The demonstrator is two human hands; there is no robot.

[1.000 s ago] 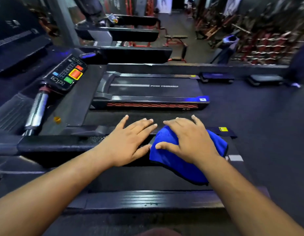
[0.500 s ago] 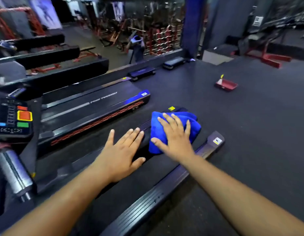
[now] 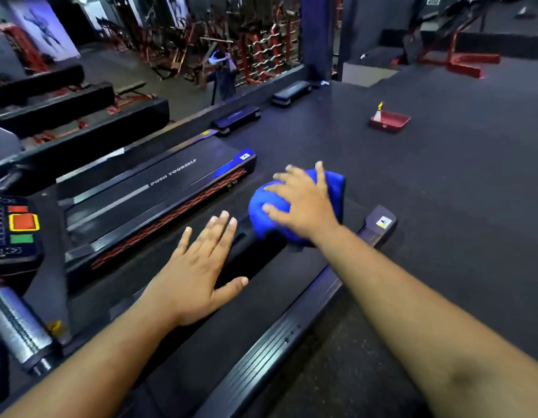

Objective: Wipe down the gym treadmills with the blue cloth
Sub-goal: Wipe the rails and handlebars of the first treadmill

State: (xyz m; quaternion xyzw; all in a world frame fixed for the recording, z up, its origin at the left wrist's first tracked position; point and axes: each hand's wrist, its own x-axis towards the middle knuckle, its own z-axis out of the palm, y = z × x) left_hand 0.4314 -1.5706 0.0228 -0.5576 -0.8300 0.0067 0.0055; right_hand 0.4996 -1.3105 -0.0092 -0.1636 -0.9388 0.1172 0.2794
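My right hand [image 3: 303, 200] presses flat on the bunched blue cloth [image 3: 263, 208] near the rear end of the near treadmill's black belt [image 3: 198, 342]. Fingers spread over the cloth, palm down. My left hand [image 3: 198, 267] lies open and flat on the same belt, a little nearer to me, touching no cloth. The treadmill's right side rail [image 3: 279, 336] runs diagonally under my right forearm. A second treadmill [image 3: 159, 182] with "PUSH YOURSELF" on its deck lies parallel on the left.
A console [image 3: 14, 227] with red, yellow and green buttons and a silver handlebar [image 3: 17, 324] sit at the left edge. On the dark rubber floor stands a red tray [image 3: 389, 122] holding a spray bottle. Step platforms [image 3: 237, 117] line a mirror with weight racks reflected.
My view has swung to the right. The right hand has pushed the blue cloth farther along the belt toward its rear end; the left hand has stayed flat on the belt.
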